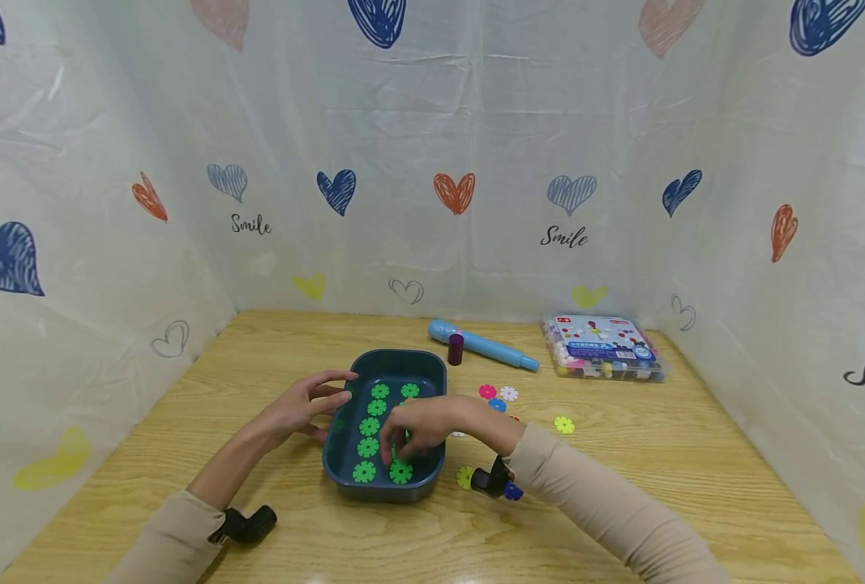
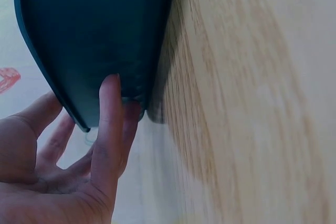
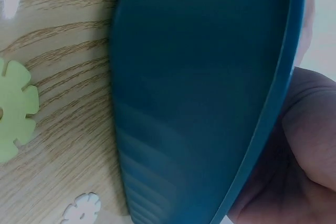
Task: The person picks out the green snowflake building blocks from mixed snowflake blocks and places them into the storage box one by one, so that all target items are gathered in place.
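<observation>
A dark blue-green rectangular box [image 1: 384,492] stands on the wooden table, with green flower-shaped discs [image 1: 367,447] lying in two rows on its bottom. My left hand [image 1: 297,410] holds the box's left wall, fingers at the rim and one digit against the outer side; the left wrist view shows these fingers [image 2: 110,114]. My right hand [image 1: 425,423] reaches over the right wall with curled fingers, its fingertips at a green disc [image 1: 400,472] at the near end of the right row. In the right wrist view the box wall [image 3: 199,87] hides those fingertips.
Loose flower discs in pink, white, blue and yellow [image 1: 564,424] lie right of the box. A light blue stick-like toy [image 1: 486,347] and a dark purple cylinder [image 1: 456,349] are behind it. At the back right sits a clear case [image 1: 607,349] of coloured pieces.
</observation>
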The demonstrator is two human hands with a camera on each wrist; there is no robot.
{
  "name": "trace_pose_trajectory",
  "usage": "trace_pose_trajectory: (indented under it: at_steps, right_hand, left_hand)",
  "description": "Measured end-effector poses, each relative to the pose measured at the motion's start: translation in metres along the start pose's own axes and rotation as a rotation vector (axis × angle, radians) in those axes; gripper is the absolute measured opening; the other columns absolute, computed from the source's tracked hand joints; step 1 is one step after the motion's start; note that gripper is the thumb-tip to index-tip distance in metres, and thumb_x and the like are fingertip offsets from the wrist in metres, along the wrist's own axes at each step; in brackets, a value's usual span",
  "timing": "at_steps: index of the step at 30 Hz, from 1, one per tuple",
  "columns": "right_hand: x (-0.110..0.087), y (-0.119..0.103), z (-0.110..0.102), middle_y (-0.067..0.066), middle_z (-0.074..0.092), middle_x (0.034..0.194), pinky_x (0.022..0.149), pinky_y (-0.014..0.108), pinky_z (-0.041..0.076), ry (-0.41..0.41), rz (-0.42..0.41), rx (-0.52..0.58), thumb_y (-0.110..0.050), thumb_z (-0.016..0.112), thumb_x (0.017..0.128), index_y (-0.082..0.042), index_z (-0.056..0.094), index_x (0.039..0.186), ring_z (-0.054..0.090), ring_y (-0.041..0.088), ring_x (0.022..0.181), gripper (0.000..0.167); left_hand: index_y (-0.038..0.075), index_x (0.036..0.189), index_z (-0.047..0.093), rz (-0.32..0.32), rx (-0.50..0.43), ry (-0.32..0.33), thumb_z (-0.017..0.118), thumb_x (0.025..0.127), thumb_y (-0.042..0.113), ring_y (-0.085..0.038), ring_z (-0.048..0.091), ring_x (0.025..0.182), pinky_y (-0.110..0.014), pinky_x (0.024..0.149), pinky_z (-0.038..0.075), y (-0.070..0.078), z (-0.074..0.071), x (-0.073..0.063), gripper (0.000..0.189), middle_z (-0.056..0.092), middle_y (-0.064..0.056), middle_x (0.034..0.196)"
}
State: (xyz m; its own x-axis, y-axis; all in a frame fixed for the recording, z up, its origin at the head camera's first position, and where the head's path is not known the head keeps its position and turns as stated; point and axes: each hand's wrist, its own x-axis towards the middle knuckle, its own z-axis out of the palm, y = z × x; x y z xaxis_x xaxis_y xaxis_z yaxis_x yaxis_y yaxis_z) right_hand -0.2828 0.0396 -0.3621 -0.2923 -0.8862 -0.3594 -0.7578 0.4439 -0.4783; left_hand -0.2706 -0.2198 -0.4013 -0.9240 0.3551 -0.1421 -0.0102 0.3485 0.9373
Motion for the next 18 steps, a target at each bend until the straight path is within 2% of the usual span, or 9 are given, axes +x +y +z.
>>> trace_pose_trajectory:
  at_steps: [4,11,14,18]
  right_hand:
    - [-0.002,0.0,-0.002,-0.003,0.072,0.094,0.063,0.017,0.054,0.018,-0.005,0.007,-0.009,0.061,0.097,-0.014,0.072,0.109,0.062,0.002,0.064,0.017]
    - [-0.015,0.004,-0.011,0.004,0.073,0.107,0.063,0.017,0.054,0.093,-0.035,0.037,-0.009,0.061,0.097,-0.012,0.072,0.109,0.068,0.01,0.074,0.017]
    - [-0.025,0.008,-0.013,0.004,0.074,0.105,0.063,0.016,0.053,0.195,-0.039,0.007,-0.012,0.06,0.098,-0.012,0.072,0.108,0.069,0.012,0.077,0.015]
    - [-0.045,0.016,-0.015,0.001,0.075,0.098,0.069,0.015,0.051,0.386,-0.013,-0.043,-0.017,0.061,0.098,-0.012,0.072,0.103,0.068,0.009,0.083,0.013]
  left_hand:
    - [0.018,0.148,0.041,0.001,0.002,-0.002,0.062,0.096,0.038,-0.034,0.061,0.116,-0.043,0.068,0.06,0.0,0.0,0.0,0.059,0.041,-0.025,0.15]
    - [0.018,0.147,0.043,0.0,0.012,0.002,0.062,0.096,0.039,-0.037,0.06,0.119,-0.043,0.07,0.06,0.0,-0.001,0.001,0.059,0.041,-0.026,0.15]
    - [0.018,0.146,0.044,0.004,0.024,0.008,0.063,0.096,0.039,-0.037,0.059,0.121,-0.043,0.071,0.06,-0.002,-0.001,0.001,0.057,0.042,-0.026,0.149]
    - [0.015,0.145,0.046,0.021,0.052,0.008,0.063,0.096,0.036,-0.037,0.058,0.12,-0.043,0.073,0.06,-0.002,-0.001,0.001,0.055,0.045,-0.026,0.146]
